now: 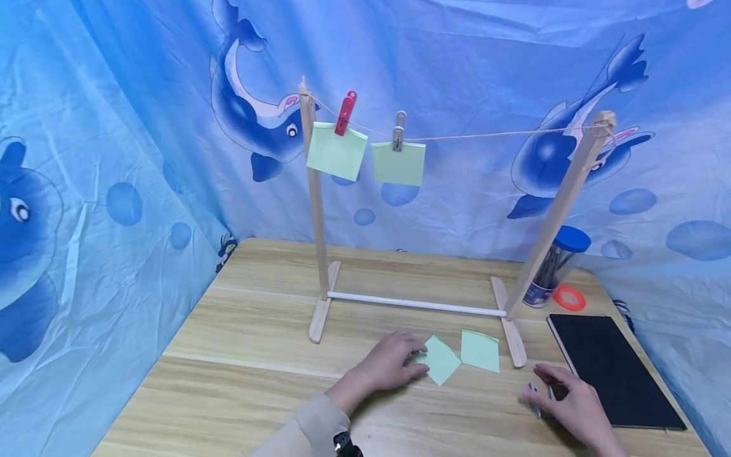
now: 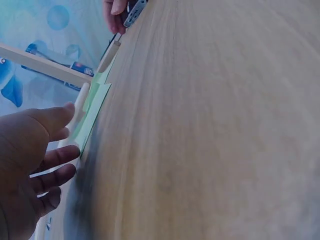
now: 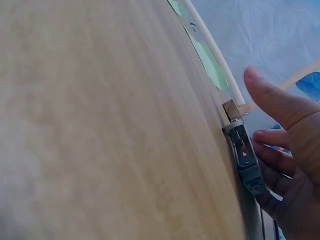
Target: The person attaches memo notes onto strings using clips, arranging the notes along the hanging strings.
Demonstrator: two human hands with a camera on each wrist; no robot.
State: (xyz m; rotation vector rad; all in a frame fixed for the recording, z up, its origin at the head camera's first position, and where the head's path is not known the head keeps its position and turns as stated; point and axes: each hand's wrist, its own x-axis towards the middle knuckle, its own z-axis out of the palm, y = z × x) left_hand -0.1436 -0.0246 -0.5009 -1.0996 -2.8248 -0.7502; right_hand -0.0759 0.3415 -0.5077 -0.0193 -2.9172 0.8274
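My left hand (image 1: pixel 394 362) is at the left edge of a pale green sticky note (image 1: pixel 442 362) lying turned on the table. Its thumb and fingers stand apart, the fingertips right at the paper. A second green note (image 1: pixel 480 351) lies just right of the first, their corners meeting. On the right, my right hand (image 1: pixel 571 400) is around a grey clothespin (image 3: pixel 245 157) on the tabletop. In the right wrist view the thumb is spread away from the clothespin and the fingers are beside it.
A wooden stand (image 1: pixel 316 209) carries a string (image 1: pixel 485 136). A red clothespin (image 1: pixel 346 113) and a silver clothespin (image 1: pixel 398 130) hold green notes on it. At the right are a black notebook (image 1: pixel 617 371), a red tape ring (image 1: pixel 569 298) and a blue-lidded pen jar (image 1: pixel 572 238).
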